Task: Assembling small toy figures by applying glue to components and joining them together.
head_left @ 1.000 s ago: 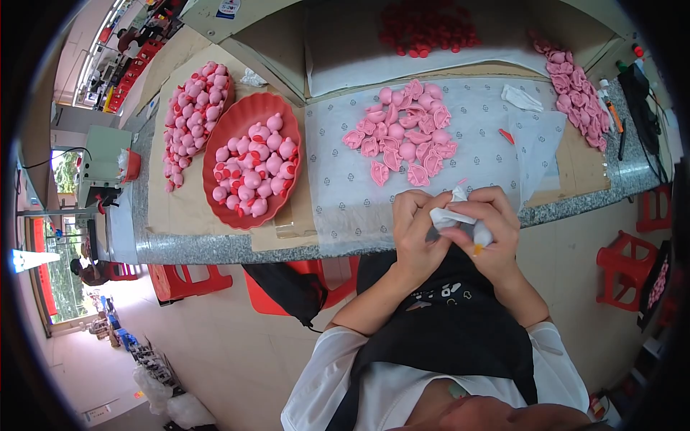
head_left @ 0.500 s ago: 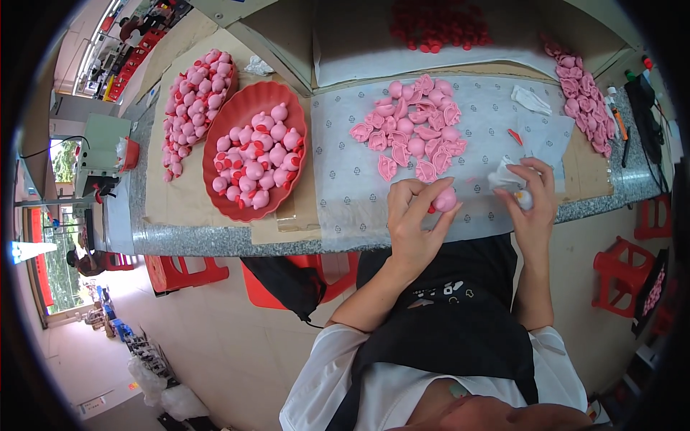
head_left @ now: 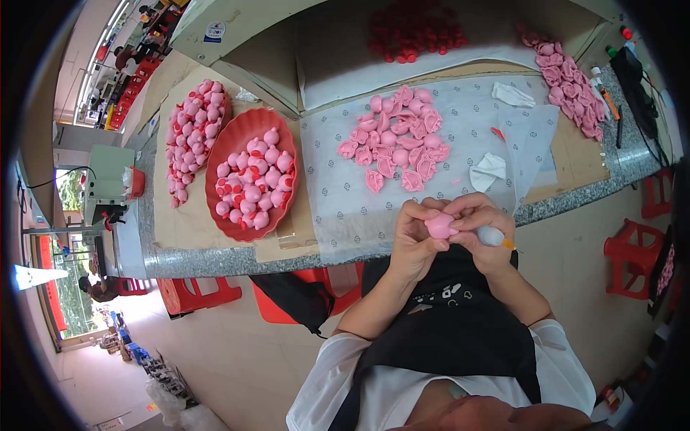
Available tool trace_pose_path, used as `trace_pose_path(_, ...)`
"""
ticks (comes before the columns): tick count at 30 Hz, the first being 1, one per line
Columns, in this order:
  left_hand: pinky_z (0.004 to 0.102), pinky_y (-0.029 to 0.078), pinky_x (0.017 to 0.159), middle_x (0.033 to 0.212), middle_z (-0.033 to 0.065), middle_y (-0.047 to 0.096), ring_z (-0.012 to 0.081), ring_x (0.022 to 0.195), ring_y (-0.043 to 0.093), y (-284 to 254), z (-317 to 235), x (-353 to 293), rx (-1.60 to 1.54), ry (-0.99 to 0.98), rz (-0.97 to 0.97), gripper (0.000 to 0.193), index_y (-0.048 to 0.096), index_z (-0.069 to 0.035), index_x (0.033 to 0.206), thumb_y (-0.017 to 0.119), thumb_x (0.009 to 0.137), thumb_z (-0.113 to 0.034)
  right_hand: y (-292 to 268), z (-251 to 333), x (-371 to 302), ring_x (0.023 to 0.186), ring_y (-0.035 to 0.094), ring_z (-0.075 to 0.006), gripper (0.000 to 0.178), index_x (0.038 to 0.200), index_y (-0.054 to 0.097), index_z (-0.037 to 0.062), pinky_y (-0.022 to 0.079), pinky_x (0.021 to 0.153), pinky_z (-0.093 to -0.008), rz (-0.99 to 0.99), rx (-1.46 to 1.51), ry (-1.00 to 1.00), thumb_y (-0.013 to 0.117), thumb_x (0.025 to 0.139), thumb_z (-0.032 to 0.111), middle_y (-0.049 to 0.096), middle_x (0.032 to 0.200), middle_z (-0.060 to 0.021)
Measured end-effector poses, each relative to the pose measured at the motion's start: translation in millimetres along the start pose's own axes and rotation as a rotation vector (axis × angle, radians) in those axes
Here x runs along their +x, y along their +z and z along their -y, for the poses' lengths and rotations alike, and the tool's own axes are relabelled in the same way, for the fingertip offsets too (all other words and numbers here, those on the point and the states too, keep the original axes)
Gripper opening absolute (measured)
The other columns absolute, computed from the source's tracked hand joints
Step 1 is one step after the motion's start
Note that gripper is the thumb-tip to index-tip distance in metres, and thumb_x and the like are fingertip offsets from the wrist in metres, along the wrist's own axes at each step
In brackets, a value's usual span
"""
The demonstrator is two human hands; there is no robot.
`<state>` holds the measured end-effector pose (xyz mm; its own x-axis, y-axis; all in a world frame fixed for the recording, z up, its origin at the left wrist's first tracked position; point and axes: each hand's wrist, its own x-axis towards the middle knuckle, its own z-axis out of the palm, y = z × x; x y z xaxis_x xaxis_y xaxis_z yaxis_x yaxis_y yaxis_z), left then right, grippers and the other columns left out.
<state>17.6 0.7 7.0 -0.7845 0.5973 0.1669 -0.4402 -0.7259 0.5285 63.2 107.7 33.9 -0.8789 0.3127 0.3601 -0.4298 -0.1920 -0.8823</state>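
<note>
My left hand point(head_left: 412, 243) is closed on a small round pink figure point(head_left: 438, 226), held just off the near edge of the bench. Fingertips of my right hand point(head_left: 496, 260) meet the same figure from the other side. A small white squeeze bottle point(head_left: 490, 235) with an orange tip is tucked in that right hand. Beyond the hands, a pile of pink pieces point(head_left: 404, 142), some round and some ruffled, lies on white printed paper point(head_left: 338, 223). A crumpled white cloth point(head_left: 488, 171) rests on the paper beyond my right hand.
To the left, a red scalloped bowl point(head_left: 214, 208) holds pink-and-red figures; a heap of similar figures point(head_left: 192, 144) lies behind it. Red parts point(head_left: 413, 36) sit inside the shelf box. Far right are more pink pieces point(head_left: 571, 86) and a pen point(head_left: 609, 104). Red stools point(head_left: 632, 255) stand below.
My right hand has let go of the white cloth, which now lies on the paper, and has moved left to the pink figure. The view has shifted slightly.
</note>
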Motion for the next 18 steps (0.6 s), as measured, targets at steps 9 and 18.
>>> trace_pose_path(9, 0.0317, 0.035, 0.084, 0.100, 0.0055, 0.047, 0.0168, 0.097, 0.044, 4.0, -2.7, -1.5, -0.050, -0.062, -0.067, 0.026, 0.046, -0.010, 0.094, 0.061, 0.073, -0.012, 7.7, -4.5, -1.4, 0.083, 0.051, -0.0191, 0.014, 0.077, 0.054, 0.0014, 0.041, 0.076, -0.0304, -0.146, 0.005, 0.009, 0.063, 0.068, 0.007, 0.052, 0.089, -0.0132)
trace_pose_path(18, 0.0328, 0.035, 0.085, 0.103, 0.0049, 0.049, 0.0173, 0.099, 0.044, -9.6, 9.2, -2.6, -0.335, -0.128, -0.047, 0.018, 0.051, -0.013, 0.096, 0.052, 0.080, -0.021, 9.5, 0.3, 0.6, 0.082, 0.053, -0.0189, 0.019, 0.078, 0.057, 0.0013, 0.042, 0.073, -0.0282, -0.119, -0.188, -0.011, 0.066, 0.061, -0.003, 0.056, 0.088, -0.0112)
